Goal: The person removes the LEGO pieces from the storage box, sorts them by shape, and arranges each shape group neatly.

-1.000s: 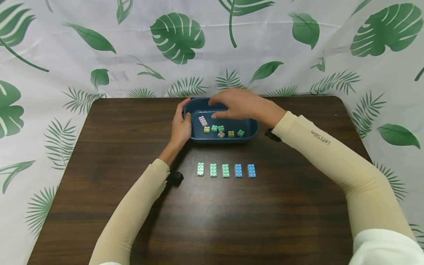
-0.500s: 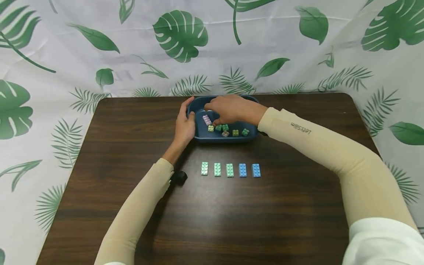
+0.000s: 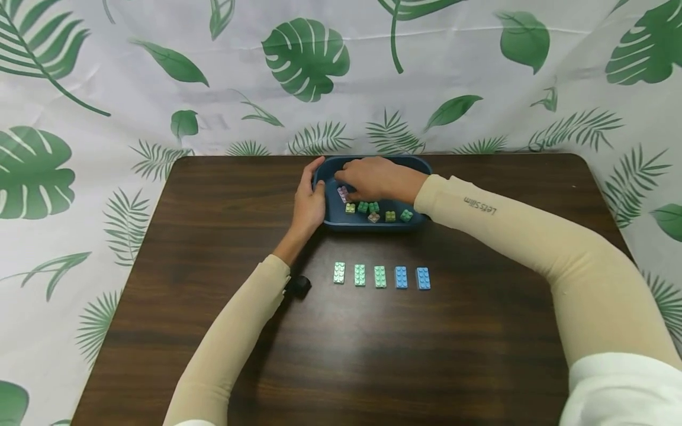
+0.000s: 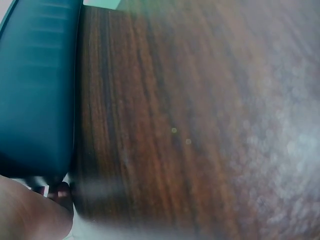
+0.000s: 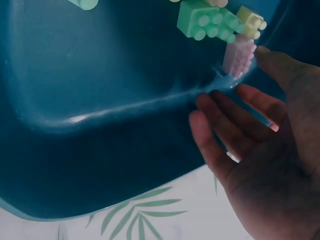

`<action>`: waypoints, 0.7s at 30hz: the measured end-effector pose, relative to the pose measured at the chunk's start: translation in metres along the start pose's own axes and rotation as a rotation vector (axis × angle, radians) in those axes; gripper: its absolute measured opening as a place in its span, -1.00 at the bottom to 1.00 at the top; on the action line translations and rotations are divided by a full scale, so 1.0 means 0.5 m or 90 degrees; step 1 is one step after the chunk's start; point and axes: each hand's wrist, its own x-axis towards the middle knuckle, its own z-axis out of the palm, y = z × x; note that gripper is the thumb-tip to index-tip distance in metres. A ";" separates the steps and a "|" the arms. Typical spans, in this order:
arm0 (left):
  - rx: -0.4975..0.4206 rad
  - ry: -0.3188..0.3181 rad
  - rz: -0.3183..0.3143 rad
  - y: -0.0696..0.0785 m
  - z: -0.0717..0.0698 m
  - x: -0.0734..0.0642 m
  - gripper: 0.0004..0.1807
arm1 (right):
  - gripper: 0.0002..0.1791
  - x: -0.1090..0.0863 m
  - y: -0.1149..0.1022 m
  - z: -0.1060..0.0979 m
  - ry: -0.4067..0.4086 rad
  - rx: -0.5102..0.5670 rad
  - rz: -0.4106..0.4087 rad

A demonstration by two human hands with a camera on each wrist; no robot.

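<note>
My left hand (image 3: 310,204) holds the left end of a dark blue plastic bin (image 3: 373,227), thumb at its rim and fingers along the outer side. In the left wrist view only part of that hand shows, against the bin wall (image 4: 40,90). Inside the bin, my right hand (image 3: 375,177) reaches down to a pink building brick (image 5: 239,55). Its thumb tip is right at the brick, and the index fingertip lies just below it; the other fingers are loosely extended. Near the pink brick lie a yellow brick (image 3: 350,208) and green bricks (image 3: 363,207).
A tan brick (image 3: 374,218), an olive-yellow brick (image 3: 391,216) and another green brick (image 3: 407,215) lie along the bin's front. On the dark wooden table (image 3: 373,355), light green bricks (image 3: 359,275) and blue bricks (image 3: 401,277) form a row. A leaf-patterned cloth (image 3: 213,130) hangs behind.
My right hand has lowered into the bin and moved towards the pink brick at its left. The left hand keeps its hold on the bin. The head view has shifted slightly.
</note>
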 end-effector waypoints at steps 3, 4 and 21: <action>-0.006 -0.001 0.003 0.002 0.000 0.000 -0.45 | -0.37 0.002 -0.004 0.003 0.014 -0.002 -0.019; -0.007 -0.001 0.004 0.002 -0.001 0.000 -0.44 | -0.39 0.004 -0.005 0.004 0.019 -0.004 -0.026; 0.005 0.011 0.007 -0.001 0.000 0.003 -0.43 | -0.54 -0.003 -0.013 0.007 0.047 -0.019 -0.037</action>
